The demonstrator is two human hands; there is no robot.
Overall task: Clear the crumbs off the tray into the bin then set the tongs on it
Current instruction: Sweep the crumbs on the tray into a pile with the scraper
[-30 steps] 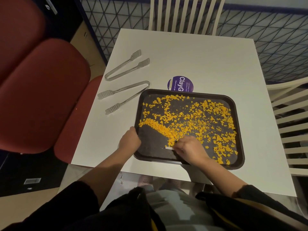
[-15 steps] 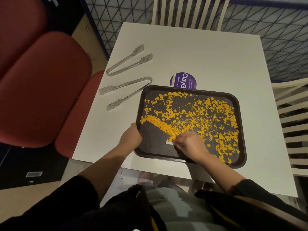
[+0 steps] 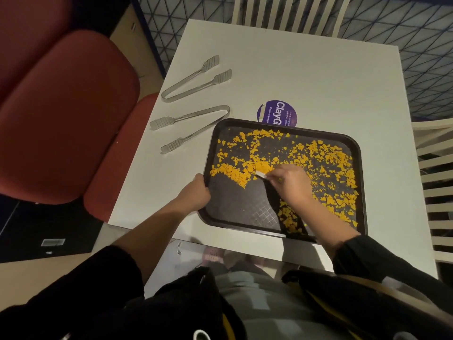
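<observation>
A dark rectangular tray (image 3: 235,212) lies on the white table (image 3: 294,74), strewn with orange crumbs (image 3: 326,158). My left hand (image 3: 195,192) grips the tray's left rim. My right hand (image 3: 291,182) is over the tray's middle and pinches a small white flat scraper (image 3: 260,174) whose edge meets a heaped ridge of crumbs (image 3: 232,171). Two metal tongs lie on the table left of the tray: the near tongs (image 3: 188,126) beside the tray's far left corner, the far tongs (image 3: 196,79) beyond them. No bin is in view.
A round purple sticker (image 3: 277,114) on the table is partly under the tray's far edge. Red padded seating (image 3: 61,114) stands to the left, white slatted chairs at the far side (image 3: 289,13) and to the right (image 3: 436,182).
My right hand has moved with the scraper away from me across the tray, pushing the crumb ridge farther up. The bare patch of tray near me has grown. My left hand kept hold of the rim.
</observation>
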